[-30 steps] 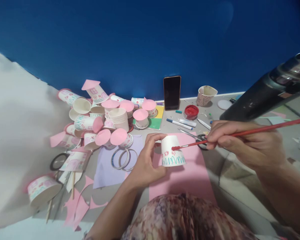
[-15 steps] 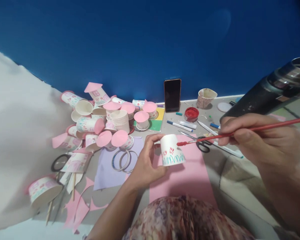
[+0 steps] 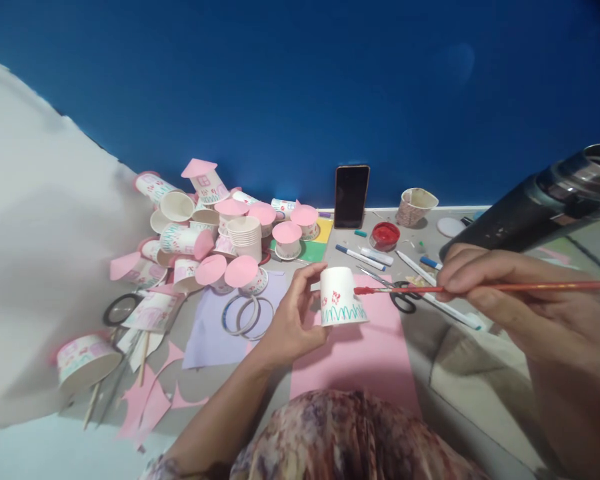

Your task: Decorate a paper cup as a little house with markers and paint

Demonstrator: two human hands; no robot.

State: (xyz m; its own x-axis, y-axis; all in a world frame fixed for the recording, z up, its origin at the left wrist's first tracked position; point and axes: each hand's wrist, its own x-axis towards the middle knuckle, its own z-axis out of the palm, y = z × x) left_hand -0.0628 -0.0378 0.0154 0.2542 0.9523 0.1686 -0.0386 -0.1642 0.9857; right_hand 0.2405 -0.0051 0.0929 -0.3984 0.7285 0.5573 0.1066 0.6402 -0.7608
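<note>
My left hand (image 3: 297,317) grips a white paper cup (image 3: 339,283), held upside down above a pink paper sheet (image 3: 355,367). Red flower dabs and a teal zigzag line decorate its side. In my right hand (image 3: 505,293) is a red paintbrush (image 3: 460,289), lying nearly level. Its red-coated tip is at the cup's right side; whether it touches cannot be made out. Beyond the cup stands an open pot of red paint (image 3: 385,236). Black-handled scissors (image 3: 404,299) lie behind the brush.
Decorated cups with pink paper tops (image 3: 243,272) crowd the left, beside stacked plain cups (image 3: 245,237). A phone (image 3: 351,197) leans on the blue wall. A dark flask (image 3: 525,207) rises at right. Markers (image 3: 360,257), bangles (image 3: 247,316) and pink scraps (image 3: 145,403) lie around.
The paintbrush has swung from a slant to almost level, its tip staying by the cup's right side. The cup has turned slightly in my left hand. The whole view has shifted a little.
</note>
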